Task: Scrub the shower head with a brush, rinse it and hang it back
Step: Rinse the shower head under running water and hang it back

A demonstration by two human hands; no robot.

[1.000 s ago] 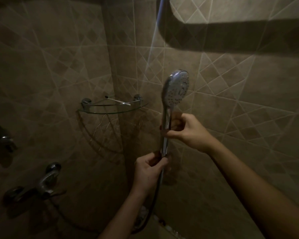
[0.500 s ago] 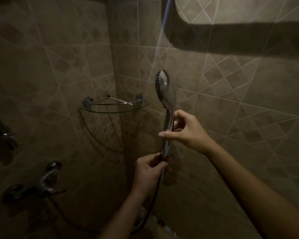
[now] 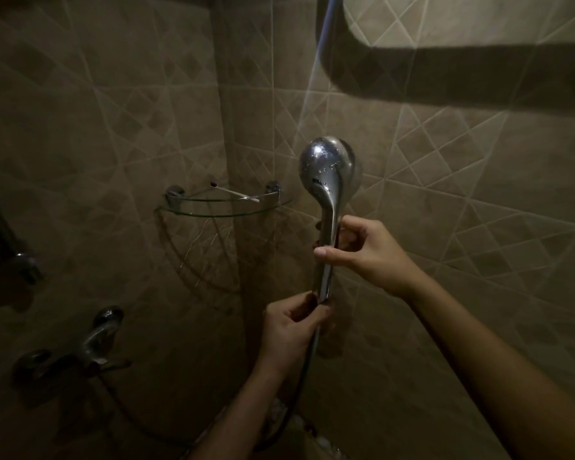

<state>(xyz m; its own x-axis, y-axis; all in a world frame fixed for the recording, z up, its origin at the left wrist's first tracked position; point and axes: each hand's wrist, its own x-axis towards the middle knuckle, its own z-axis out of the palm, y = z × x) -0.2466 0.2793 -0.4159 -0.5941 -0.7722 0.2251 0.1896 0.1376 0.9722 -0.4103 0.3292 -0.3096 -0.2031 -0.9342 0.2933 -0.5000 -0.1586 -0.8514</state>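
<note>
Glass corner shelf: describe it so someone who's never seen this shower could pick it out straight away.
Find the corner where the two tiled walls meet; the glass shelf spans it, just left of the raised chrome shower head. Unlike the chrome tap lower left, it is clear with a curved front edge, and a thin white stick lies on it.

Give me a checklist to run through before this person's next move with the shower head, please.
1. The right hand grips the shower head by its handle: ok.
2. The left hand holds the handle's base, where the hose joins: ok.
3. Spray face turned toward the person: not ok, the chrome back shows.
4. A brush in either hand: not ok. A thin stick lies on the glass shelf; whether it is a brush, cannot tell.
5. A wall holder within reach: cannot tell, none in view.
</note>
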